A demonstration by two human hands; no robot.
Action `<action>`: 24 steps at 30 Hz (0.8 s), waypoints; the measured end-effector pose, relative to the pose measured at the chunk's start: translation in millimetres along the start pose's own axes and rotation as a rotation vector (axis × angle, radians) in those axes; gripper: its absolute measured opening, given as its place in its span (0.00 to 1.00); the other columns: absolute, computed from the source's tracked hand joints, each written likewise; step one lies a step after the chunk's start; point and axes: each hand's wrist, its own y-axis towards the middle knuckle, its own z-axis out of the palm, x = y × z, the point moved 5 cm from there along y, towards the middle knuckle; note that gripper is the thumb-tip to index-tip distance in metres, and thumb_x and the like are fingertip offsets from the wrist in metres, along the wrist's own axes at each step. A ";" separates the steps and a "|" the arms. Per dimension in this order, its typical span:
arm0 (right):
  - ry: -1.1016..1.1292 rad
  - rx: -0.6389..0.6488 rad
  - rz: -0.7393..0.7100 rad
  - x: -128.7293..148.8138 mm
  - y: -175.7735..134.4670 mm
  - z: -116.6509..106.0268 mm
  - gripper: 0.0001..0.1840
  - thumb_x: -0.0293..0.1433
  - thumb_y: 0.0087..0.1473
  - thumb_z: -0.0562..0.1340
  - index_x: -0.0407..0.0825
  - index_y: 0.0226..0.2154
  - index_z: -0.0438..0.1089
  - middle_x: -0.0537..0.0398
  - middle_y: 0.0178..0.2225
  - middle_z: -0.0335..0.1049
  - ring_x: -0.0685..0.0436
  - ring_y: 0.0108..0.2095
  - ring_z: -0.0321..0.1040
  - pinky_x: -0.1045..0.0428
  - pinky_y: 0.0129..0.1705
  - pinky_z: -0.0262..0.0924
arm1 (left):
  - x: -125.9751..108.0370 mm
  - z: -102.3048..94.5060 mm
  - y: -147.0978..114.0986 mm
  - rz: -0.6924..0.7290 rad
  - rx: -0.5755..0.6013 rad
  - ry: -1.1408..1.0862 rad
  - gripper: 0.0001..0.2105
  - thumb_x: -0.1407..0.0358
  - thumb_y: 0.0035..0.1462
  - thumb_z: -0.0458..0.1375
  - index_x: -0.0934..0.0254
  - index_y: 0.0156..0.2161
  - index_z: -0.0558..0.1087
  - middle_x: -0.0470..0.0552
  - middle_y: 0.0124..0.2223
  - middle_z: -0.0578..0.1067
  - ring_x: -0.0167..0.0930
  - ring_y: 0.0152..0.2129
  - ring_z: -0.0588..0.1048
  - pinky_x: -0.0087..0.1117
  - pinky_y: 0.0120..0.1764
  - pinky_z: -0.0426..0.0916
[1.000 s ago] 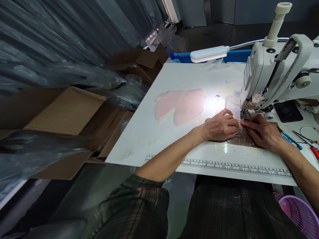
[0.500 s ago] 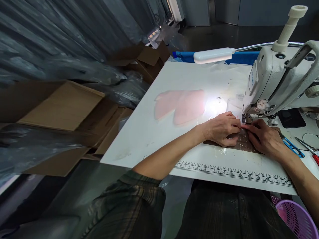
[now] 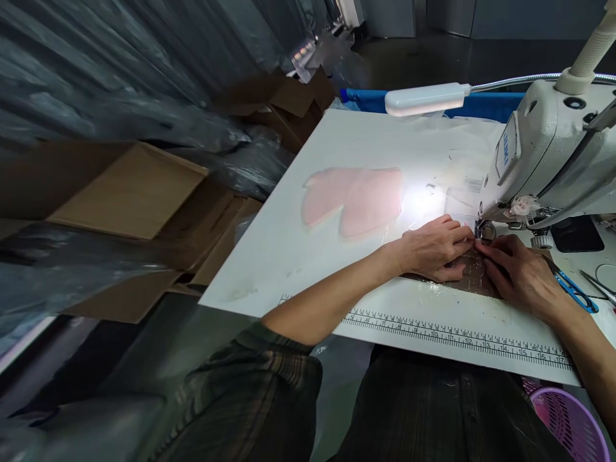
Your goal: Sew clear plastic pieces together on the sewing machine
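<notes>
The white sewing machine [image 3: 522, 151] stands at the right, with its presser foot [image 3: 485, 231] low over the table. Close to that foot, my left hand [image 3: 433, 249] has its fingers curled and pressed together. My right hand [image 3: 524, 274] comes in from the other side, thumb and index finger pinched beside the needle area. The fingertips of both hands nearly meet there. Whatever they pinch is too small and hidden to name. Under the hands lies a brown, shiny-topped plate [image 3: 469, 282]. Pink mitten-shaped fabric [image 3: 368, 202] rests flat on the table to the left.
Blue-handled thread snips [image 3: 580, 292] and metal scissors [image 3: 599, 282] lie right of my right hand. A ruler strip [image 3: 433, 333] runs along the table's front edge. A lamp [image 3: 426, 99] hangs above. Cardboard boxes [image 3: 129, 192] stand left; a purple basket [image 3: 572, 420] sits below.
The view has shifted, so the machine sits farther right in the picture. Both hands keep nearly the same pose by the presser foot; the pink fabric stays on the table.
</notes>
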 end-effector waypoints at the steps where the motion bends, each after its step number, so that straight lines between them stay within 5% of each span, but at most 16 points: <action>1: -0.014 0.008 0.004 0.1 0.1 0.9 0.24 0.37 0.69 0.49 0.49 0.56 0.74 0.42 0.44 0.72 0.44 0.34 0.72 0.51 0.29 0.67 | 0.7 0.7 0.0 -0.008 -0.003 -0.007 0.18 0.59 0.64 0.51 0.70 0.47 0.77 0.61 0.49 0.76 0.36 0.35 0.72 0.39 0.41 0.64; 9: -0.056 0.084 0.088 -1.8 -0.9 7.5 0.24 0.37 0.68 0.50 0.51 0.58 0.73 0.41 0.45 0.72 0.42 0.34 0.72 0.49 0.31 0.68 | 6.9 0.9 -0.8 -0.068 -0.005 -0.058 0.20 0.57 0.63 0.51 0.69 0.49 0.76 0.61 0.52 0.75 0.37 0.39 0.72 0.40 0.44 0.64; 17: 0.158 0.109 0.154 -8.8 -0.6 0.8 0.26 0.40 0.66 0.51 0.49 0.57 0.73 0.41 0.43 0.74 0.38 0.37 0.74 0.46 0.36 0.70 | 11.2 1.4 0.1 -0.109 0.034 -0.051 0.21 0.56 0.63 0.52 0.69 0.52 0.74 0.60 0.53 0.73 0.37 0.40 0.70 0.39 0.44 0.63; 24: 0.470 0.190 0.416 -30.2 6.1 -16.8 0.29 0.50 0.65 0.48 0.48 0.43 0.75 0.45 0.37 0.76 0.38 0.37 0.73 0.44 0.40 0.69 | 13.5 1.7 1.7 -0.139 0.048 -0.031 0.24 0.53 0.65 0.51 0.72 0.54 0.73 0.61 0.49 0.72 0.38 0.39 0.69 0.39 0.43 0.62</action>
